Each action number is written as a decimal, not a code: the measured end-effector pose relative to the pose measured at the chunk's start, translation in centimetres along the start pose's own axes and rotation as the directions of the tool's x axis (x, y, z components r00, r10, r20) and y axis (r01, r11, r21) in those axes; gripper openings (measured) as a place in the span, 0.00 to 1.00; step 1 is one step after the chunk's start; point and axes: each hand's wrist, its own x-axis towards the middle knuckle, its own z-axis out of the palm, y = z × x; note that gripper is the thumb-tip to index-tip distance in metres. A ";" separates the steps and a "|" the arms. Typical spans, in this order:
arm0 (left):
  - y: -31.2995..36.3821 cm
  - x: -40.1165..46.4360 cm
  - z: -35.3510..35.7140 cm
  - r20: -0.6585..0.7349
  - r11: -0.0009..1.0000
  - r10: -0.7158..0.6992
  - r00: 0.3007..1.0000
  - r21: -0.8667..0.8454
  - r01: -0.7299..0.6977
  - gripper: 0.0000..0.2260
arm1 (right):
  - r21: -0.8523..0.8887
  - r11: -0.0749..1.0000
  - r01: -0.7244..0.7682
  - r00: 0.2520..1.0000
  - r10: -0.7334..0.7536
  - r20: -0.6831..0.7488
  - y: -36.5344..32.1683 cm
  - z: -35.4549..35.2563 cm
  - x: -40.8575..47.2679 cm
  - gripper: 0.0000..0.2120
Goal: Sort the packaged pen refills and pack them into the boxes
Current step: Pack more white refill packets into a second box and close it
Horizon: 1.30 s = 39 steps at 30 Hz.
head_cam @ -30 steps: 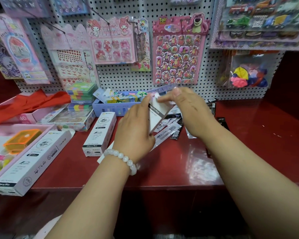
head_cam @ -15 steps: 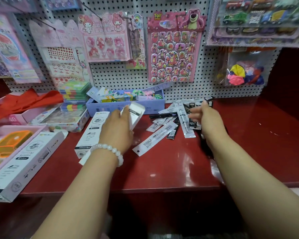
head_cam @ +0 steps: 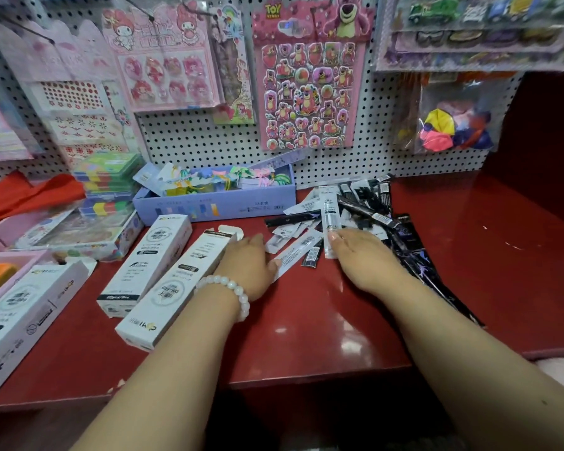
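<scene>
Both hands lie low over the glossy dark-red counter (head_cam: 323, 323). The left hand (head_cam: 248, 265), with a white bead bracelet (head_cam: 228, 292) on its wrist, rests beside the open end of a long white cardboard refill box (head_cam: 176, 288) that lies flat and diagonal on the counter, its end flap (head_cam: 230, 230) open. The left fingers are relaxed and grip nothing; the thumb tip touches the near end of a long clear-and-white packaged refill (head_cam: 295, 253) lying flat between the two hands.

The right hand (head_cam: 365, 258) lies palm down at the near edge of the loose pile of packaged pen refills (head_cam: 349, 209), a mix of white and black sleeves at the back of the counter. Its fingers are extended; the fingertips touch a white-labelled clear refill packet (head_cam: 330, 219), but whether they pinch it cannot be told.

A second white refill box (head_cam: 147, 262) lies closed just left of the open one, and a third white box (head_cam: 23, 317) lies well apart at the far left. A lavender open-top cardboard tray (head_cam: 215, 206) of colourful items stands against the white pegboard wall (head_cam: 209, 138) behind the boxes.
</scene>
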 end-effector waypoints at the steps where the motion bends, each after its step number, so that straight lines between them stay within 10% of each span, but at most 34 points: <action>1: 0.2 0.4 0.0 0.015 0.999 -0.009 1.000 -0.042 0.010 0.22 | -0.051 0.999 -0.002 1.000 0.003 0.019 0.0 0.0 0.1 0.26; 7: 3.2 2.9 0.5 0.010 0.968 -0.101 0.995 -0.231 0.101 0.24 | -0.215 0.965 0.149 0.985 -0.126 0.119 -2.6 1.6 -1.6 0.28; 14: 4.5 2.6 -1.5 0.204 0.917 -0.226 0.952 -0.286 0.279 0.22 | 0.222 0.974 0.032 0.980 -0.074 0.187 -2.7 -0.5 -2.5 0.24; 19: 4.3 3.6 -1.9 0.301 0.634 -0.287 0.910 -0.652 0.415 0.26 | 0.393 0.916 0.079 0.970 -0.162 0.183 -2.9 -0.2 -3.2 0.26; 27: 5.0 3.0 -2.5 0.313 0.733 -0.279 0.908 -0.541 0.412 0.13 | 0.617 0.787 -0.022 0.991 -0.064 0.117 -2.7 0.0 -3.4 0.17; 31: 4.2 2.6 -2.3 0.379 0.558 -0.250 0.891 -0.696 0.452 0.11 | 0.830 0.530 -0.173 0.984 0.129 0.123 -3.0 -0.7 -2.2 0.09; 39: 2.7 -0.7 -2.7 0.589 0.215 -0.108 0.801 -0.773 0.597 0.09 | 0.769 0.537 -0.348 0.932 0.109 0.346 -5.6 -0.3 -3.2 0.11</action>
